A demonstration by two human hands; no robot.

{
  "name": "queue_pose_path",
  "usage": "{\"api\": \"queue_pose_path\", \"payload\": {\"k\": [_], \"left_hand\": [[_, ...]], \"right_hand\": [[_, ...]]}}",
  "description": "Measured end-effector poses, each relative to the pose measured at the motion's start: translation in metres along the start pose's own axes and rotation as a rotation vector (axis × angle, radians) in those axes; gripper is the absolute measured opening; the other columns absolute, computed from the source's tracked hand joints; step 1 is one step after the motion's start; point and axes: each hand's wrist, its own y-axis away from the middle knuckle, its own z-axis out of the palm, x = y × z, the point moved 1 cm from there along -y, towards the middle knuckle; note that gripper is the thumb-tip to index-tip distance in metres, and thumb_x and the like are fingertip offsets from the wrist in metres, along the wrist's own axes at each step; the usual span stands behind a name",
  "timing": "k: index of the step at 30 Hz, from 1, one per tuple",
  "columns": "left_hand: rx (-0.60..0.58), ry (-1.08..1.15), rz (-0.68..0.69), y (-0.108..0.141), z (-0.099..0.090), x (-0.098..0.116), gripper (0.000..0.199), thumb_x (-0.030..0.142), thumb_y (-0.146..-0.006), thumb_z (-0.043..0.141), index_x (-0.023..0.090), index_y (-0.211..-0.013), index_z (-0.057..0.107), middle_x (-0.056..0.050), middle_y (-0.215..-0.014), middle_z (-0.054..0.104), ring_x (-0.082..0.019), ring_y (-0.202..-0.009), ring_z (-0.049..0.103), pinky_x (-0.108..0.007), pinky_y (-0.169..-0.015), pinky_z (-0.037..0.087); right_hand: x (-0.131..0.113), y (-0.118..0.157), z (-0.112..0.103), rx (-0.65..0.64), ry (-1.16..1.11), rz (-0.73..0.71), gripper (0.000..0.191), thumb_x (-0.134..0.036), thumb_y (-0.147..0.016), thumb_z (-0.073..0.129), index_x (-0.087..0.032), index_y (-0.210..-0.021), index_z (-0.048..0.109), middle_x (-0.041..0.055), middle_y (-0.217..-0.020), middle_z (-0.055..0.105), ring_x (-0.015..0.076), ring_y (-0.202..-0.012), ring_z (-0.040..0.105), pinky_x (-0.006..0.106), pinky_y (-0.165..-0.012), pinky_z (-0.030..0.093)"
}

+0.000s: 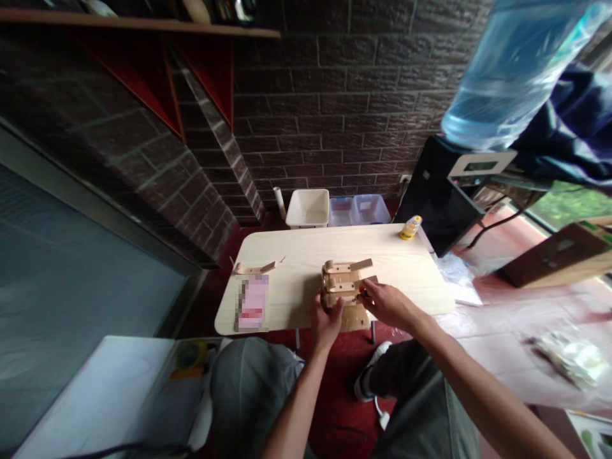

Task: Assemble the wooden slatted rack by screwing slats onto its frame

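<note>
In the head view, a pale wood-grained rectangular counter [296, 248] spans the middle of the frame. Near its front edge, just right of the frame's centre, a row of light-brown wooden bars [341, 286] with rounded left ends and dark holes lies on a shiny brown pad [356, 320]. The two farther bars have angled blocks at their right ends.

The person's left grip [327, 322] is grasping the near left end of the bars, thumb on one side and fingers on the other. The right grip [385, 301] has its fingertips gathered at the near right end of the bars, beside a small dark spot; I cannot tell whether they are clenched on anything.

At the counter's left, a similar single wooden piece [255, 269] lies above a pixelated pink rectangular item [257, 299]. A small clear bottle with yellow parts [410, 228] stands at its far right corner. Behind the counter sits a cream plastic bin [308, 203], with translucent bluish tubs [370, 208] to its right. A large blue water bottle [502, 83] fills the upper right, atop a black dispenser [433, 197].
</note>
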Motion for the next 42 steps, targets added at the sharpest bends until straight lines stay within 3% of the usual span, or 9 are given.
{"api": "queue_pose_path", "payload": {"k": [5, 9, 12, 16, 23, 28, 36, 42], "left_hand": [[0.006, -0.125, -0.019, -0.004, 0.007, -0.011, 0.051, 0.054, -0.095, 0.048, 0.019, -0.131, 0.055, -0.016, -0.123, 0.066, -0.031, -0.122, 0.061, -0.048, -0.104, 0.048], [0.004, -0.178, -0.007, -0.002, 0.008, -0.021, 0.053, 0.051, -0.098, 0.043, 0.016, -0.136, 0.053, -0.018, -0.129, 0.064, -0.03, -0.127, 0.057, -0.047, -0.108, 0.045], [0.0, -0.204, 0.004, -0.002, 0.008, -0.027, 0.053, 0.049, -0.099, 0.043, 0.017, -0.14, 0.05, -0.017, -0.136, 0.06, -0.029, -0.131, 0.055, -0.046, -0.111, 0.043], [-0.028, -0.197, -0.01, -0.003, 0.009, -0.031, 0.051, 0.043, -0.1, 0.044, 0.019, -0.144, 0.046, -0.015, -0.142, 0.056, -0.027, -0.136, 0.049, -0.045, -0.114, 0.04], [-0.036, -0.168, -0.03, -0.009, 0.01, -0.034, 0.055, 0.039, -0.098, 0.048, 0.024, -0.15, 0.039, -0.014, -0.142, 0.056, -0.028, -0.133, 0.052, -0.047, -0.11, 0.044], [-0.05, -0.163, -0.063, -0.011, 0.01, -0.033, 0.058, 0.038, -0.098, 0.048, 0.023, -0.153, 0.033, -0.015, -0.145, 0.053, -0.028, -0.135, 0.05, -0.046, -0.111, 0.044], [-0.063, -0.171, -0.051, -0.012, 0.011, -0.034, 0.057, 0.038, -0.099, 0.048, 0.021, -0.152, 0.034, -0.016, -0.146, 0.051, -0.029, -0.137, 0.048, -0.047, -0.112, 0.043], [-0.071, -0.162, -0.094, -0.013, 0.011, -0.034, 0.059, 0.039, -0.099, 0.047, 0.023, -0.153, 0.031, -0.016, -0.147, 0.05, -0.029, -0.137, 0.047, -0.049, -0.112, 0.043]], "right_hand": [[0.001, 0.005, 0.012, 0.058, -0.155, 0.018, 0.012, -0.031, -0.098, 0.05, -0.023, -0.106, 0.056, 0.0027, -0.09, 0.07, 0.0163, -0.072, 0.065, 0.026, -0.064, 0.045], [-0.005, 0.011, 0.018, 0.112, -0.339, 0.1, 0.02, -0.035, -0.1, 0.049, -0.025, -0.115, 0.057, 0.0039, -0.098, 0.069, 0.0145, -0.068, 0.064, 0.027, -0.064, 0.051], [-0.011, 0.015, 0.021, 0.157, -0.404, 0.11, 0.03, -0.035, -0.1, 0.05, -0.024, -0.127, 0.055, 0.0094, -0.115, 0.065, 0.0178, -0.087, 0.067, 0.03, -0.079, 0.056], [-0.01, 0.014, 0.034, 0.257, -0.382, 0.082, 0.035, -0.03, -0.099, 0.05, -0.024, -0.133, 0.056, 0.0123, -0.124, 0.061, 0.0238, -0.113, 0.063, 0.037, -0.097, 0.054], [-0.004, 0.01, 0.065, 0.428, -0.63, 0.003, 0.036, -0.017, -0.098, 0.047, -0.028, -0.13, 0.058, 0.0091, -0.122, 0.066, 0.0228, -0.109, 0.066, 0.038, -0.086, 0.059], [-0.004, 0.015, 0.069, 0.43, -0.679, 0.054, 0.04, -0.017, -0.101, 0.037, -0.025, -0.133, 0.059, 0.0126, -0.13, 0.062, 0.0282, -0.124, 0.058, 0.045, -0.093, 0.055], [0.004, 0.011, 0.077, 0.519, -0.655, 0.099, 0.035, -0.014, -0.095, 0.05, -0.023, -0.126, 0.064, 0.012, -0.121, 0.064, 0.0283, -0.115, 0.061, 0.043, -0.086, 0.057], [-0.001, 0.008, 0.079, 0.523, -0.7, 0.089, 0.032, -0.017, -0.096, 0.049, -0.024, -0.123, 0.064, 0.0125, -0.121, 0.065, 0.0301, -0.112, 0.064, 0.046, -0.084, 0.058]]}}
